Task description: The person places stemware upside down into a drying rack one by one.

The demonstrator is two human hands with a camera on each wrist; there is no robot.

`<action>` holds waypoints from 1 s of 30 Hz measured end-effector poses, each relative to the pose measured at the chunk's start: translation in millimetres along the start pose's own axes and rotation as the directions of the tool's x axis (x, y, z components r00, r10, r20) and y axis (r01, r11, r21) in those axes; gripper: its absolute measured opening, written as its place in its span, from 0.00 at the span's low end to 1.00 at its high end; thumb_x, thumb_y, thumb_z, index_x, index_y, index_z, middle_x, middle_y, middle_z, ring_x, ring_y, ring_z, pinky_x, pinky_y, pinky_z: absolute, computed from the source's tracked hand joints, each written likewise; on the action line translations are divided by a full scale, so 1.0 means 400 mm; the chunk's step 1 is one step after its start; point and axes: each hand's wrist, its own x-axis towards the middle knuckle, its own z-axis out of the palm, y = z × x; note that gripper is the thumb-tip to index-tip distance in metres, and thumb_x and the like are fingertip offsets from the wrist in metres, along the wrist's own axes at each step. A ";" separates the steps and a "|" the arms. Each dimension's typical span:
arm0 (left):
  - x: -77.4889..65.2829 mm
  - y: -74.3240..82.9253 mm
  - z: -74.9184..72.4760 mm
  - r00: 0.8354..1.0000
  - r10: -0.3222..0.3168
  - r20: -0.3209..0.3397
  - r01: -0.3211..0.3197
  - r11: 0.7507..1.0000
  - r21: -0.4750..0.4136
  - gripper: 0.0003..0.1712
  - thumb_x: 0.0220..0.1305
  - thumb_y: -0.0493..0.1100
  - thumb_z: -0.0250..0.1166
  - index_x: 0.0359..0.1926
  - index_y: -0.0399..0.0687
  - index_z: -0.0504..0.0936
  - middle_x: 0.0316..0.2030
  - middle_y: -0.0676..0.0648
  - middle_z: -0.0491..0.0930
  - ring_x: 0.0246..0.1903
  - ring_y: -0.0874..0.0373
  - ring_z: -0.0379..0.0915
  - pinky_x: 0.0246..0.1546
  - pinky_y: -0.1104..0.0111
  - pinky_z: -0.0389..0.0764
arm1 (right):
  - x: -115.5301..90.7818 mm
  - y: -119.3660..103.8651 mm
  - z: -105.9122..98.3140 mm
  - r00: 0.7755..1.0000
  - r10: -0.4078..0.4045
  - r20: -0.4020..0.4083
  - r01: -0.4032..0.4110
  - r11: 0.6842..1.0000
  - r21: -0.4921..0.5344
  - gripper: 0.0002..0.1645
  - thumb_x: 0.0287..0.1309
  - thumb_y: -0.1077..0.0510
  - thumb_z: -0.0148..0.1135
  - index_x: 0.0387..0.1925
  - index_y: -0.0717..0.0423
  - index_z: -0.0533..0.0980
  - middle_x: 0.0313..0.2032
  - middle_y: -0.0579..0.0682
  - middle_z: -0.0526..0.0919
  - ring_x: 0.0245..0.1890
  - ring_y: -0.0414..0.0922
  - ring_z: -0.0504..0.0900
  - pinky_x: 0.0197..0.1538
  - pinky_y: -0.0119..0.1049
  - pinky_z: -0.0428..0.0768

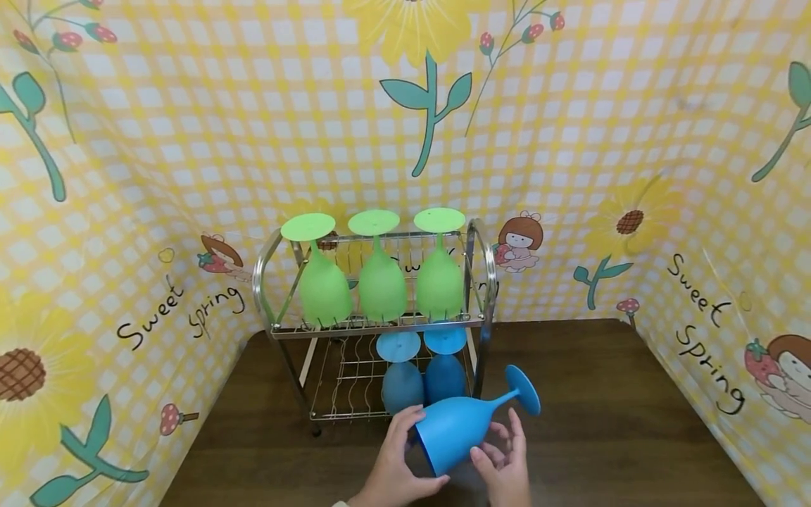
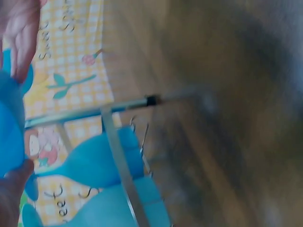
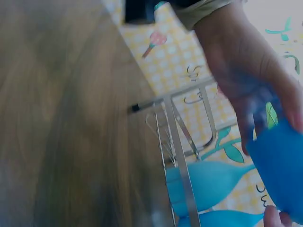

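Observation:
A blue plastic goblet (image 1: 457, 428) is held in front of the rack, tilted with its mouth toward the lower left and its foot up to the right. My left hand (image 1: 395, 458) grips the bowl at its rim, fingers above and thumb below. My right hand (image 1: 507, 458) holds the bowl near the stem, its thumb on the near side and its fingers spread below the foot. The left wrist view shows the right hand (image 2: 21, 38) beside the goblet (image 2: 9, 123). In the right wrist view the left hand (image 3: 251, 66) grasps the goblet (image 3: 281, 165).
A two-tier metal rack (image 1: 380, 328) stands on the dark wooden table (image 1: 589, 401). Three green goblets (image 1: 382, 289) stand upside down on its top tier. Two blue goblets (image 1: 403, 387) are upside down on the lower tier's right side. A yellow checked cloth (image 1: 570, 141) covers the walls.

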 end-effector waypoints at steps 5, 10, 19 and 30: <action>-0.020 -0.012 0.029 0.976 0.185 -0.115 -0.170 0.977 0.128 0.47 0.47 0.48 0.78 0.63 0.39 0.62 0.59 0.34 0.62 0.52 0.44 0.66 0.47 0.56 0.77 | -0.001 0.000 0.021 0.998 0.024 0.050 -0.027 0.998 0.060 0.57 0.60 0.53 0.64 0.73 0.61 0.35 0.65 0.76 0.52 0.57 0.75 0.64 0.52 0.65 0.69; -0.026 -0.025 0.042 0.938 0.323 -0.128 -0.296 0.936 0.191 0.45 0.53 0.56 0.71 0.62 0.37 0.59 0.59 0.35 0.60 0.53 0.44 0.64 0.46 0.55 0.77 | 0.000 -0.001 0.037 0.999 -0.026 0.044 0.023 0.997 0.068 0.57 0.60 0.54 0.63 0.73 0.61 0.34 0.67 0.76 0.46 0.59 0.77 0.58 0.53 0.69 0.64; -0.034 -0.047 0.044 0.850 0.488 -0.198 -0.427 0.859 0.282 0.45 0.56 0.60 0.66 0.59 0.33 0.59 0.57 0.34 0.60 0.51 0.43 0.65 0.39 0.56 0.79 | -0.004 0.000 0.058 0.991 -0.073 0.114 0.065 0.996 0.066 0.62 0.58 0.48 0.64 0.73 0.59 0.29 0.67 0.77 0.44 0.58 0.76 0.59 0.53 0.68 0.68; -0.026 -0.045 -0.033 0.860 0.349 -0.372 -0.311 0.937 0.158 0.30 0.60 0.40 0.64 0.57 0.26 0.65 0.57 0.42 0.68 0.53 0.55 0.67 0.46 0.65 0.76 | 0.009 -0.002 0.063 0.990 -0.018 0.141 0.011 0.999 0.048 0.67 0.55 0.54 0.69 0.73 0.51 0.26 0.68 0.71 0.41 0.58 0.73 0.58 0.52 0.65 0.71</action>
